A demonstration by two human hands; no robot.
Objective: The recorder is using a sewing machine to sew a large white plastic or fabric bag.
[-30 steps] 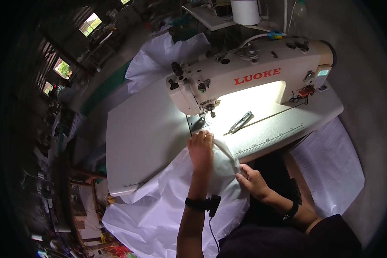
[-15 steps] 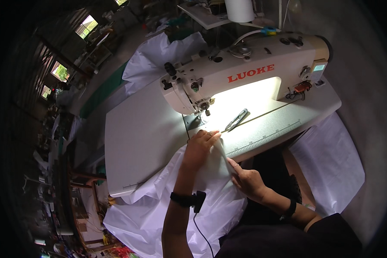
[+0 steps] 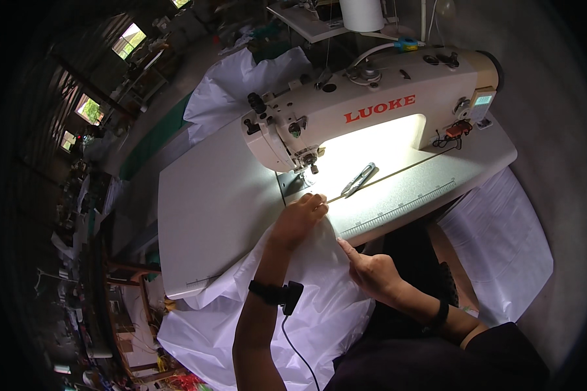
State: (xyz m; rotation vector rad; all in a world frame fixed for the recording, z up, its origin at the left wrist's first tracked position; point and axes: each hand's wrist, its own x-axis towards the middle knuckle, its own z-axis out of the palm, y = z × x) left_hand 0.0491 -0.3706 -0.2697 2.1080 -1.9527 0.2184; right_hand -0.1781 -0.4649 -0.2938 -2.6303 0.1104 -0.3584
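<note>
- Feeding seems the right word for the pose: the left hand (image 3: 298, 220) lies on the leading corner of the white fabric (image 3: 306, 306), fingers together and curled down onto the cloth, pressing it flat on the table (image 3: 209, 208) just short of the presser foot (image 3: 304, 177), which sits at about 12 o'clock from the knuckles.
- The right hand (image 3: 372, 270) rests at roughly 4 o'clock from the left one, fingers close together with the forefinger stretched along the fabric's edge; it appears to pin and steer that edge, though whether it pinches the cloth underneath cannot be told.
- The fabric drapes off the table's near edge, over the lap and down toward 7 o'clock, so only its front corner lies on the work surface; the slack likely keeps drag off the part near the needle.
- The sewing machine (image 3: 385, 98) spans the table from 12 to 2 o'clock, its lamp lighting the bed right where the cloth must arrive.
- A pair of thread snips (image 3: 359, 180) lies on the lit bed at 2 o'clock from the left hand, within reach yet apart from the fabric.
- More white fabric is heaped behind the machine at 11 o'clock, and another sheet hangs at 4 o'clock beyond the table.
- A black wristband (image 3: 274, 293) with a trailing cable sits on the left forearm.
</note>
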